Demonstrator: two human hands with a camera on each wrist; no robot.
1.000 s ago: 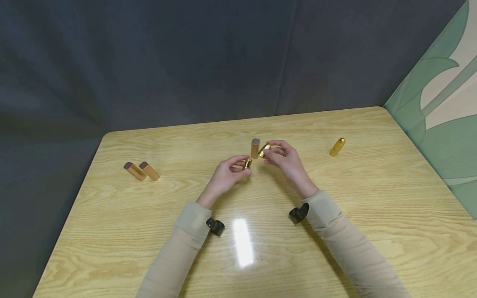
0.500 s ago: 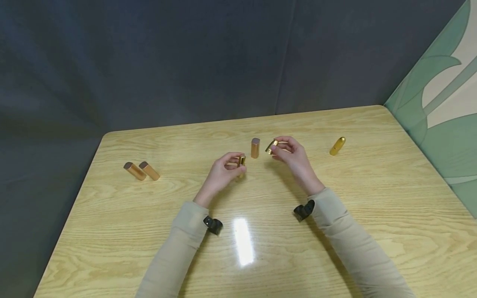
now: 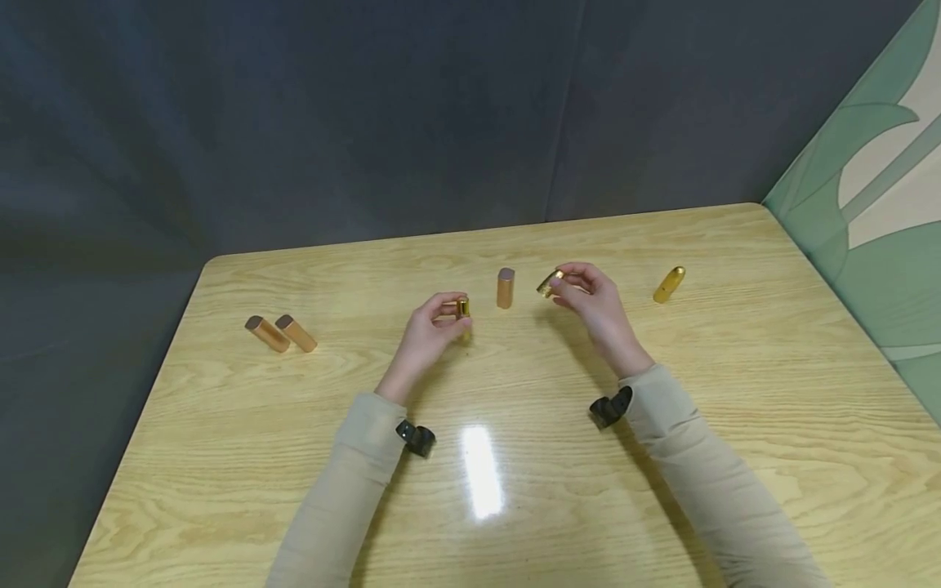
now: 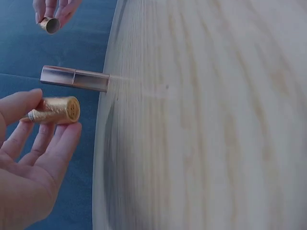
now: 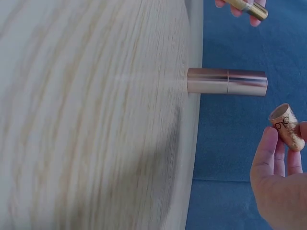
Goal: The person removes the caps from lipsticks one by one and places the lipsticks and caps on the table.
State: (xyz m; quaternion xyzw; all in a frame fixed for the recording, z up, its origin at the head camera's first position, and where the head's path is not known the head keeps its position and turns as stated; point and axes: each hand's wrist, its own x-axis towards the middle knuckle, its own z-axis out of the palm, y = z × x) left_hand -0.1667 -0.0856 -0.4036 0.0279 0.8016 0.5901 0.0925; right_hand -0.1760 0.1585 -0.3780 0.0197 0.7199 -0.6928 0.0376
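My left hand [image 3: 426,335] pinches a gold lipstick base [image 4: 53,110] between thumb and fingers, above the table, its flat round end facing the tabletop. A silvery band shows at its other end, partly covered by the thumb. In my right hand [image 3: 599,310] is a gold lipstick cap [image 5: 288,128], held tilted by the fingertips; its open hollow end points down toward the table and dark lettering shows on its side. Between the hands, touching neither, a rose-gold lipstick tube [image 3: 505,289] stands upright on the table.
At the left, two rose-gold tubes stand side by side, an outer tube [image 3: 267,334] and an inner tube [image 3: 297,334]. A gold bullet-shaped tube [image 3: 669,284] stands at the right. Dark cloth [image 3: 382,122] hangs behind the wooden table [image 3: 220,457]; a leaf-patterned panel [image 3: 889,269] borders the right.
The hands have moved apart: the left hand with the lipstick base to the left, the right hand with the cap to the right and slightly farther back. The standing tubes stay in place.
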